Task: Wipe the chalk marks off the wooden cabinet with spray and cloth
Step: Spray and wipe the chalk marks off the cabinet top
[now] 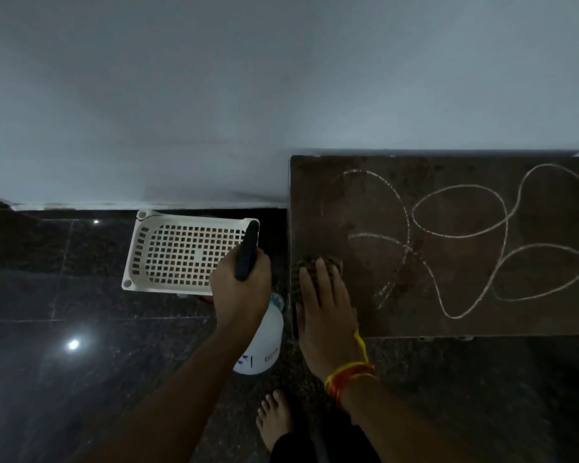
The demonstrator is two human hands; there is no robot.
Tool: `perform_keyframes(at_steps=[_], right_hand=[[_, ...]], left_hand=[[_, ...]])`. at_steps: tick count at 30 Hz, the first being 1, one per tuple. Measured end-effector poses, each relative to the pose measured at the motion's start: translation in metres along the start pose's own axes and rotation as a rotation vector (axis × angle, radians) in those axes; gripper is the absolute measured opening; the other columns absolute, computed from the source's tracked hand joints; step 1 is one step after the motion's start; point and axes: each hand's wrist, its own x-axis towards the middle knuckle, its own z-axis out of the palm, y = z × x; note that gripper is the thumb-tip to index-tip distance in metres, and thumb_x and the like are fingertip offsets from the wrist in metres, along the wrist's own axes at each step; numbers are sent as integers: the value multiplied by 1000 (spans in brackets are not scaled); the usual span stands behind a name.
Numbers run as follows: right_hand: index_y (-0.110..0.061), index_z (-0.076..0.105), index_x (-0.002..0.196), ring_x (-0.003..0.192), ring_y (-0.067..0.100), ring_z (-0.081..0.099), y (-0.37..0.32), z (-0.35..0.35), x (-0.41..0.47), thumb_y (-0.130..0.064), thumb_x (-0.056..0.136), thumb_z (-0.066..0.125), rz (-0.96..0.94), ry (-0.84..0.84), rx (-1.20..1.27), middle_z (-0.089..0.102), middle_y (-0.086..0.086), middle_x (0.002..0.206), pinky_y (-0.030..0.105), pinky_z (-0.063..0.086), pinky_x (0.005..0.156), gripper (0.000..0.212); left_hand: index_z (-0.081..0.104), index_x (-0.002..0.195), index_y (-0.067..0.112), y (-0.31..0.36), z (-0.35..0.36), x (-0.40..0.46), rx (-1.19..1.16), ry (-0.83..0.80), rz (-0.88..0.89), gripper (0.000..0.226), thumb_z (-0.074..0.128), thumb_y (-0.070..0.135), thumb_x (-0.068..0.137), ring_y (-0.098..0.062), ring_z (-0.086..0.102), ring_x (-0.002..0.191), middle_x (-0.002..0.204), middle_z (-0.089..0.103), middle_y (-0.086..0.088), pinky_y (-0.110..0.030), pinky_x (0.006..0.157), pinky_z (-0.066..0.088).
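Observation:
The dark wooden cabinet (465, 329) fills the right of the head view, its top covered with looping white chalk marks (462, 235). My right hand (325, 302) lies flat at the top's near left corner, pressing a dark patterned cloth (301, 269) onto the wood. The chalk lines close to the cloth look smeared and fainter. My left hand (241, 289) is left of the cabinet, closed on the black handle (248, 252) of a spray bottle; its white body (264, 342) hangs below the hand over the floor.
A white perforated plastic basket (181, 252) sits on the dark tiled floor (81, 329) against the pale wall (214, 95), just beyond my left hand. My bare foot (274, 416) stands near the cabinet's front left corner. A small bottle (276, 300) peeks out beside the sprayer.

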Motion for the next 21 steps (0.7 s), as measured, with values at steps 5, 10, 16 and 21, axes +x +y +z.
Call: perform_keyframes(at_steps=[5,10,16,21], right_hand=[[-16,34,142,139,35,29,1,0,50,-27,89,59,-39,11,22,32,14,151,43,22,108,60],[-10,34,142,139,40,26,1,3,106,-24,93,50,-6,46,61,29,19,151,47,24,114,53],[-17,26,146,142,34,20,-7,-3,29,-27,85,61,19,-91,58,20,13,155,48,32,110,71],[-15,33,143,139,36,28,-4,-3,71,-27,85,57,-37,-27,27,30,16,151,46,25,109,65]], left_hand=[[57,70,10,10,1,15,-6,14,15,23,59,17,92,-32,54,59,62,54,-18,-59,60,56],[57,67,17,18,5,29,3,31,17,26,58,20,93,-28,54,57,59,54,-11,-57,60,57],[57,68,11,25,1,29,-22,23,-20,26,59,18,94,-26,51,55,57,51,-11,-59,58,56],[59,71,10,24,4,36,-16,16,-26,25,59,20,94,-26,51,55,58,52,-12,-58,58,56]])
